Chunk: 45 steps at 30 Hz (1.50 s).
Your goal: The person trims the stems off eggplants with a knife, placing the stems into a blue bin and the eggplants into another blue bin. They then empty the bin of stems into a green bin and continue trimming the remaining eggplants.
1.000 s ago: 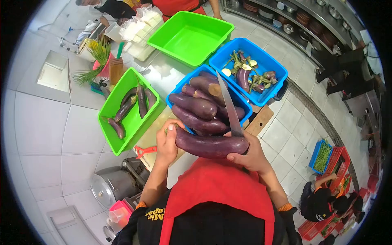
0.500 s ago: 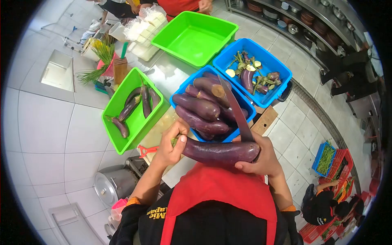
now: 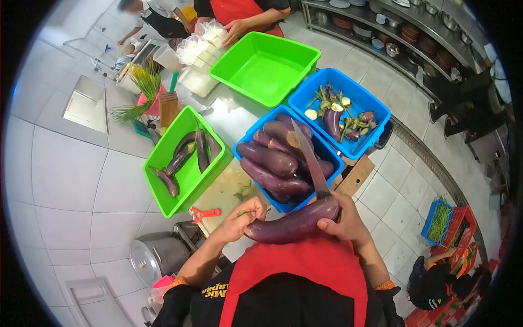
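Eggplant (image 3: 294, 222), glossy purple, now slants near the table's (image 3: 224, 111) lower edge; right hand (image 3: 348, 222) clasps it and knife (image 3: 313, 163); left hand (image 3: 239, 222) apparently pinches its stem end.

The person's two forearms (image 3: 202, 262) slanted forward and inward. The left hand (image 3: 243, 219) had its fingers curled in; the right hand (image 3: 350, 220) was cupped, thumb pointing toward the left.

On my remote feed, a long floor drain (image 3: 436, 161) curves through pale tiles (image 3: 409, 185). I see a steel shelf (image 3: 430, 34) beyond the drain and, well left of it, a bright white wall (image 3: 65, 180) with a rectangular panel (image 3: 86, 104).
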### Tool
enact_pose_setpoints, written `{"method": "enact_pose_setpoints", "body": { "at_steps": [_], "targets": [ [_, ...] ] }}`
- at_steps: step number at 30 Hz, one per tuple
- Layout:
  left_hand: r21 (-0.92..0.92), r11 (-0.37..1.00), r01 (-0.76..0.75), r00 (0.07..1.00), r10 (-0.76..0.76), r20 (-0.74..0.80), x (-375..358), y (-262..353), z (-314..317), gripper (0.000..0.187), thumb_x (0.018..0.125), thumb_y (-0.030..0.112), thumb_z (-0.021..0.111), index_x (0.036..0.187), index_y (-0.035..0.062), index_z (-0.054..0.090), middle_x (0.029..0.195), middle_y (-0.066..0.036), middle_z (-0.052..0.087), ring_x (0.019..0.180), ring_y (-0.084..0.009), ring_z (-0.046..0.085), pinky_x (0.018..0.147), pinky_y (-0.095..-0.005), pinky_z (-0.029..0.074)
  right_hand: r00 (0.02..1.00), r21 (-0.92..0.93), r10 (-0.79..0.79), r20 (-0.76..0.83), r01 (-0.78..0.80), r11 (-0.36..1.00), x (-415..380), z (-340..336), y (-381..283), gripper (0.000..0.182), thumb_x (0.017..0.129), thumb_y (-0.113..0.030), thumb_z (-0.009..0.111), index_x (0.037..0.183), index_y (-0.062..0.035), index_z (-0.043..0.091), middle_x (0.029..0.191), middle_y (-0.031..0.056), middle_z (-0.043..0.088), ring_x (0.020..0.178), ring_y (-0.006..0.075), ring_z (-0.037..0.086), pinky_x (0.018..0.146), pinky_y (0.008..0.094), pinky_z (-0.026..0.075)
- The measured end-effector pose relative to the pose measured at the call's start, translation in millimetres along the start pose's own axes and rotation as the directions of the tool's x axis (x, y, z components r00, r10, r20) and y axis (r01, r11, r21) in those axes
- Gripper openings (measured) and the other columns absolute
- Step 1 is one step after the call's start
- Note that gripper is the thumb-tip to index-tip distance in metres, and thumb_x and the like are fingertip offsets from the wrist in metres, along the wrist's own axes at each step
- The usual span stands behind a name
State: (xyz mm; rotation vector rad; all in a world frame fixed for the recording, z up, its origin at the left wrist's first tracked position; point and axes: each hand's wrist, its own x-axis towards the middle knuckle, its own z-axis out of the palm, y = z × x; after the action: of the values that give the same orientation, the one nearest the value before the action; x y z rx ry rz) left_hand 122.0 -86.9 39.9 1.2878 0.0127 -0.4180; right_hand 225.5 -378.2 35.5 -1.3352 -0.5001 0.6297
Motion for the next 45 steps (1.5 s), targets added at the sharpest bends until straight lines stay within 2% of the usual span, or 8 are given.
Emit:
{"method": "enact_pose_setpoints", "body": {
  "at_steps": [16, 23, 26, 28, 32, 35, 37, 45],
  "targets": [
    [0.703, 0.711, -0.005, 0.841, 0.384, -0.382, -7, 7, 15, 0.006, 0.100, 0.000, 0.044, 0.099, 0.0044, 0.048, 0.082, -0.003, 0.050, 0.072, -0.0145, 0.052, 0.068, -0.0275, 0.041, 0.993, -0.032, -0.003, -0.119, -0.001, 0.999, -2, 12, -7, 0.049, 0.080, -0.036, 0.078, 0.110, -0.0003, 0.064, 0.094, 0.0070, 0.070, 0.088, 0.0158, 0.066, 0.085, 0.0316, 0.051],
    [0.156, 0.914, -0.375, 0.557, 0.357, -0.750, 23, 0, 10, 0.010, 0.108, 0.015, 0.034, 0.107, 0.0088, 0.042, 0.075, -0.002, 0.041, 0.051, -0.0138, 0.045, 0.047, -0.0266, 0.037, 0.938, 0.232, 0.057, -0.341, 0.025, 0.972, -2, 2, 13, 0.064, 0.083, -0.051, 0.075, 0.118, 0.0005, 0.060, 0.090, 0.0032, 0.066, 0.076, 0.0086, 0.061, 0.068, 0.0241, 0.048],
    [0.065, 0.934, -0.351, 0.576, 0.271, -0.771, 25, 2, 3, 0.010, 0.108, 0.016, 0.037, 0.107, 0.0094, 0.043, 0.074, -0.001, 0.040, 0.052, -0.0127, 0.043, 0.047, -0.0257, 0.035, 0.904, 0.292, 0.006, -0.427, 0.132, 0.947, 28, 0, 3, 0.063, 0.082, -0.046, 0.078, 0.121, -0.0008, 0.057, 0.091, 0.0039, 0.067, 0.072, 0.0108, 0.063, 0.062, 0.0240, 0.049],
    [0.081, 0.962, -0.262, 0.607, 0.230, -0.761, 36, -2, 0, 0.013, 0.106, 0.018, 0.041, 0.113, 0.0103, 0.047, 0.071, 0.001, 0.037, 0.050, -0.0099, 0.037, 0.047, -0.0254, 0.031, 0.777, -0.285, -0.398, -0.487, 0.290, 0.914, 63, 5, 5, 0.055, 0.080, -0.032, 0.082, 0.119, -0.0019, 0.058, 0.094, 0.0056, 0.068, 0.076, 0.0143, 0.066, 0.067, 0.0283, 0.054],
    [0.309, 0.941, -0.142, 0.685, 0.318, -0.655, 60, 4, -6, 0.033, 0.109, 0.025, 0.042, 0.139, 0.0105, 0.045, 0.073, 0.003, 0.037, 0.056, -0.0048, 0.032, 0.052, -0.0231, 0.031, 0.865, -0.343, -0.275, -0.419, 0.130, 0.930, 87, 22, -8, 0.053, 0.077, -0.020, 0.083, 0.120, -0.0026, 0.058, 0.100, 0.0104, 0.070, 0.088, 0.0205, 0.069, 0.080, 0.0342, 0.056],
    [0.780, 0.626, -0.008, 0.651, 0.595, -0.470, 89, 14, -9, 0.041, 0.108, 0.020, 0.042, 0.147, 0.0095, 0.041, 0.083, -0.005, 0.059, 0.067, -0.0139, 0.056, 0.062, -0.0283, 0.044, 0.854, -0.409, -0.322, -0.408, 0.144, 0.901, 98, 25, 9, 0.053, 0.077, -0.020, 0.082, 0.121, -0.0042, 0.058, 0.109, 0.0173, 0.070, 0.100, 0.0302, 0.070, 0.088, 0.0373, 0.054],
    [0.903, 0.430, -0.021, 0.711, 0.641, -0.289, 103, 23, -3, 0.049, 0.106, 0.016, 0.041, 0.153, 0.0178, 0.033, 0.122, -0.020, 0.066, 0.101, -0.0464, 0.066, 0.085, -0.0475, 0.051, 0.874, -0.409, -0.313, -0.372, 0.149, 0.901, 99, 23, 7, 0.052, 0.077, -0.020, 0.082, 0.121, -0.0039, 0.058, 0.111, 0.0168, 0.069, 0.103, 0.0305, 0.069, 0.091, 0.0373, 0.053],
    [0.879, 0.461, 0.118, 0.822, 0.452, -0.347, 115, 30, -7, 0.046, 0.102, 0.013, 0.045, 0.147, 0.0228, 0.045, 0.129, -0.025, 0.061, 0.115, -0.0473, 0.058, 0.092, -0.0484, 0.049, 0.839, -0.310, -0.326, -0.436, 0.200, 0.929, 89, 6, 15, 0.037, 0.089, -0.026, 0.075, 0.114, -0.0025, 0.060, 0.107, 0.0118, 0.066, 0.097, 0.0240, 0.065, 0.088, 0.0347, 0.049]
  ]
}}
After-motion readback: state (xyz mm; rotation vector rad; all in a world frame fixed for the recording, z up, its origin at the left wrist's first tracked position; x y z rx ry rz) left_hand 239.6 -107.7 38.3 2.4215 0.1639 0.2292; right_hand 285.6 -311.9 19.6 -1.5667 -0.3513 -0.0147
